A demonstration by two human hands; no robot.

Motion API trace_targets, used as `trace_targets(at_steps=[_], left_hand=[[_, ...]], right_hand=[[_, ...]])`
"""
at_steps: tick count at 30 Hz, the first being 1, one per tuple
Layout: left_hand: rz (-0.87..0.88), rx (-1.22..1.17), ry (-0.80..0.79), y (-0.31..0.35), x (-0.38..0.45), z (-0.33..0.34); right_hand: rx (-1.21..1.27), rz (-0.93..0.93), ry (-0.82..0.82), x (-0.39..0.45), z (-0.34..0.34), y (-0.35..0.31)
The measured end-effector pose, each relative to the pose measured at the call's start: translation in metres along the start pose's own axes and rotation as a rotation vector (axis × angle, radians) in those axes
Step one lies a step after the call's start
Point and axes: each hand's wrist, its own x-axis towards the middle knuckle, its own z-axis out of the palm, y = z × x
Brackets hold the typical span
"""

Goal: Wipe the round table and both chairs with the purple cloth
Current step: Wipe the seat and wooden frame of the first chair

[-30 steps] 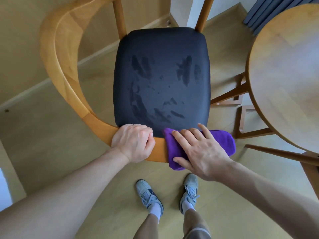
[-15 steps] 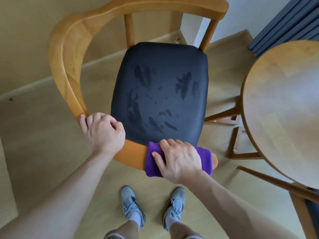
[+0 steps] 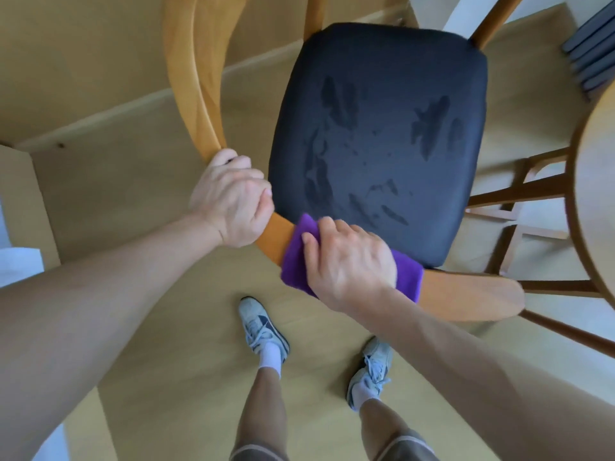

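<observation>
On the curved wooden rail (image 3: 276, 234), soft purple cloth (image 3: 294, 261).

The chair (image 3: 376, 144) fills the middle, its seat (image 3: 376, 94) ringed from 9 to 5 o'clock by the curved backrest rail (image 3: 196, 78). On that rail, at the seat's 8 o'clock, sits the left hand (image 3: 229, 202), wrapped around it. Just beside it toward 5 o'clock, the cloth (image 3: 296, 264) lies draped over the rail with the right hand (image 3: 349, 264) on top. The round table (image 3: 595, 201) stands at 3 o'clock, near the chair. Two shoes (image 3: 263, 331) stand on the floor (image 3: 133, 211) at 6 o'clock.
</observation>
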Motion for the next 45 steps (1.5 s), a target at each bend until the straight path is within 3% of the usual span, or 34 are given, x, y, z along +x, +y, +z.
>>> trace_targets(at_steps=[3, 6, 10, 15, 19, 25, 29, 35, 36, 40, 45], left_hand=[[0.139, 0.197, -0.302, -0.012, 0.025, -0.006], [0.288, 0.421, -0.411, -0.044, 0.069, -0.024], [0.277, 0.355, -0.241, -0.064, 0.077, -0.026], [0.299, 0.318, -0.175, -0.065, 0.072, -0.023], [0.327, 0.289, -0.201, -0.064, 0.073, -0.020], [0.364, 0.290, -0.202, -0.063, 0.071, -0.024], [0.356, 0.248, -0.224, -0.062, 0.068, -0.026], [0.366, 0.199, -0.260, -0.064, 0.075, -0.032], [0.357, 0.172, -0.219, -0.069, 0.079, -0.038], [0.185, 0.007, 0.199, -0.128, 0.103, -0.058], [-0.048, -0.218, 0.240, -0.138, 0.107, -0.054]], right_hand=[[0.003, 0.051, 0.016, 0.030, 0.007, -0.045], [0.001, 0.078, 0.028, 0.033, 0.010, -0.046], [-0.005, 0.079, 0.036, 0.029, 0.010, -0.043], [-0.040, 0.031, 0.000, 0.002, 0.004, -0.024], [-0.110, 0.102, 0.042, -0.015, 0.002, -0.001], [-0.045, 0.275, 0.053, 0.014, 0.002, -0.045], [0.030, 0.305, 0.120, 0.050, 0.010, -0.085], [0.072, 0.311, 0.187, 0.060, 0.008, -0.090], [0.068, 0.306, 0.198, 0.060, 0.009, -0.090], [0.044, 0.317, 0.221, 0.059, 0.016, -0.090], [0.028, 0.270, 0.243, 0.059, 0.020, -0.085]])
